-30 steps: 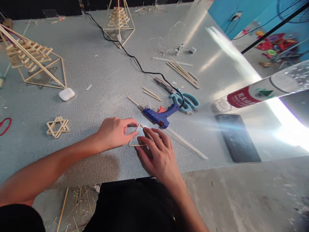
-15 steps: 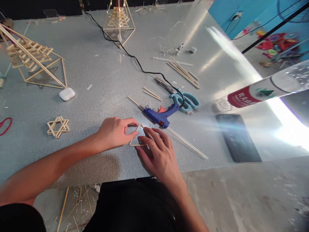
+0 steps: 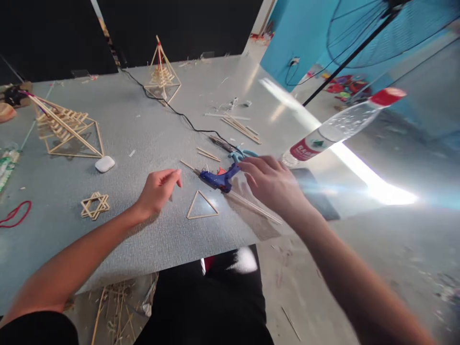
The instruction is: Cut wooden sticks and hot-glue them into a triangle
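Observation:
A small triangle of thin wooden sticks (image 3: 202, 207) lies flat on the grey table (image 3: 143, 139), free of both hands. My left hand (image 3: 157, 190) hovers just left of it with loosely curled fingers and nothing in them. My right hand (image 3: 273, 184) is raised over the table to the right, fingers spread, its fingertips close to the handle of the blue glue gun (image 3: 218, 178). It holds nothing. The gun's black cord (image 3: 172, 110) runs to the far edge. Teal-handled scissors (image 3: 240, 154) lie just behind the gun.
Two stick pyramids stand at the left (image 3: 66, 127) and at the back (image 3: 161, 72). A stick star (image 3: 95, 205), a white earbud case (image 3: 104, 164), loose sticks (image 3: 240, 127), a tilted water bottle (image 3: 341, 125) and a dark phone (image 3: 318, 194) are also here. Stick scraps litter the floor.
Both hands have let go of the stick triangle. The left drew back to the left; the right lifted and moved right towards the glue gun. The camera tilted up.

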`<state>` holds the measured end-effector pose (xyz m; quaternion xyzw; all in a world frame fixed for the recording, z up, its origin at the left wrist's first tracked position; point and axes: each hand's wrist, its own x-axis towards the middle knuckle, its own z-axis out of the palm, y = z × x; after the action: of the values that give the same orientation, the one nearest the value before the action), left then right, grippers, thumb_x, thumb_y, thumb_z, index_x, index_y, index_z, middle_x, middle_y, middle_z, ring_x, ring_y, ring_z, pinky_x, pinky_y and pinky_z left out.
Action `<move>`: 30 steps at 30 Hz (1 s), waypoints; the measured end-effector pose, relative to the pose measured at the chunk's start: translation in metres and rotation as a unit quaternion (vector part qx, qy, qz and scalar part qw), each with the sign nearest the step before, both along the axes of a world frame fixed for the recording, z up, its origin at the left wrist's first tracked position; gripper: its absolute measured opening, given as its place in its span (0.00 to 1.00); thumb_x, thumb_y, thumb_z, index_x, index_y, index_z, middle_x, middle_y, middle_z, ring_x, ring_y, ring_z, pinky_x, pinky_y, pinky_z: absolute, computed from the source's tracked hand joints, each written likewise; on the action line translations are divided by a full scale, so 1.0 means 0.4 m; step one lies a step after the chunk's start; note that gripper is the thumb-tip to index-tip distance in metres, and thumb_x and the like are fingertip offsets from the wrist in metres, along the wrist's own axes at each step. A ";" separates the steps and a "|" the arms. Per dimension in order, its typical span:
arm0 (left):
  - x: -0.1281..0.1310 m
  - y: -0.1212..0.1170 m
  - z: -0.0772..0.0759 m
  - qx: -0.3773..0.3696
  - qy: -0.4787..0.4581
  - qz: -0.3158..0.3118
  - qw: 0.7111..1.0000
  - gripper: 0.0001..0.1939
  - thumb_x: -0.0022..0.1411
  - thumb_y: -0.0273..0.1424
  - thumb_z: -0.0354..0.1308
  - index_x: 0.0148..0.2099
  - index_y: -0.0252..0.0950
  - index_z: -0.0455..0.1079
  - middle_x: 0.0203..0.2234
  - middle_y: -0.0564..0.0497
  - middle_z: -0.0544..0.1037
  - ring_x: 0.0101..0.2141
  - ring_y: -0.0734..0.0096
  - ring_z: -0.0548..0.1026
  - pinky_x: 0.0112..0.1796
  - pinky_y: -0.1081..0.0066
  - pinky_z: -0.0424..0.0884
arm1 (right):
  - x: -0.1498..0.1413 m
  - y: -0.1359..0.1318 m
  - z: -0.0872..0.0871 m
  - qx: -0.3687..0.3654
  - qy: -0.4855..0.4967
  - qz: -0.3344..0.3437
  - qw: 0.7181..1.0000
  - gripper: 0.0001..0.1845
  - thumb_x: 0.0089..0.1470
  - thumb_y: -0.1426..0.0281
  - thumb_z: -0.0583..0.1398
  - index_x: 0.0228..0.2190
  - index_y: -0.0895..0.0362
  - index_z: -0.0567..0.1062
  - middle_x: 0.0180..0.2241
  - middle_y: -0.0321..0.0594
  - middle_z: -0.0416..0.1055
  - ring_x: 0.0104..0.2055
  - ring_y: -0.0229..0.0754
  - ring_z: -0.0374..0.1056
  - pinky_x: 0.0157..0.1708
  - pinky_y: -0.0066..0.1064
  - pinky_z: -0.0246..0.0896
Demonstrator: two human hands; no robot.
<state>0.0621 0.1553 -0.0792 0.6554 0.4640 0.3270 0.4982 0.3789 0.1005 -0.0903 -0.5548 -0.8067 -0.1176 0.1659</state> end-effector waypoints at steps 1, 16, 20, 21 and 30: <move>-0.005 0.006 0.007 -0.002 -0.023 0.015 1.000 0.21 0.67 0.45 0.54 0.27 0.36 0.68 0.15 0.59 0.53 0.18 0.77 0.53 0.22 0.71 0.48 | 0.021 0.037 0.002 -0.020 -0.049 0.024 0.998 0.23 0.63 0.74 0.55 0.59 0.54 0.70 0.57 0.47 0.71 0.58 0.54 0.65 0.51 0.47 0.62; -0.068 0.094 0.000 -0.015 -0.161 0.090 0.983 0.17 0.61 0.43 0.57 0.27 0.36 0.68 0.12 0.61 0.53 0.14 0.82 0.50 0.17 0.75 0.45 | 0.023 0.236 0.026 -0.125 -0.037 0.149 0.980 0.15 0.65 0.66 0.56 0.49 0.57 0.75 0.39 0.46 0.78 0.39 0.44 0.70 0.43 0.34 0.56; -0.078 0.108 -0.018 -0.024 -0.168 0.096 0.981 0.18 0.63 0.44 0.56 0.28 0.36 0.68 0.12 0.61 0.53 0.14 0.82 0.49 0.17 0.75 0.46 | 0.010 0.270 0.050 -0.081 0.080 0.070 0.991 0.20 0.66 0.59 0.54 0.50 0.60 0.72 0.38 0.47 0.78 0.36 0.44 0.70 0.37 0.33 0.57; -0.079 0.110 -0.022 -0.027 -0.167 0.095 0.981 0.18 0.64 0.44 0.56 0.29 0.35 0.68 0.13 0.62 0.53 0.14 0.82 0.49 0.17 0.75 0.46 | 0.000 0.279 0.058 -0.070 0.111 0.052 0.990 0.20 0.66 0.58 0.54 0.48 0.61 0.72 0.38 0.47 0.78 0.35 0.43 0.70 0.36 0.32 0.57; -0.073 0.090 -0.015 -0.036 -0.137 0.044 0.989 0.15 0.61 0.43 0.62 0.37 0.34 0.72 0.17 0.60 0.63 0.17 0.81 0.59 0.18 0.78 0.53 | -0.127 0.272 0.099 -0.079 0.259 0.018 0.963 0.22 0.65 0.53 0.53 0.35 0.57 0.74 0.32 0.40 0.77 0.30 0.37 0.68 0.31 0.29 0.57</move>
<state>0.0327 0.1913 -0.0852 0.5650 0.4311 0.4182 0.5657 0.3281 0.2095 -0.0507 -0.5628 -0.7529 0.0970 0.3270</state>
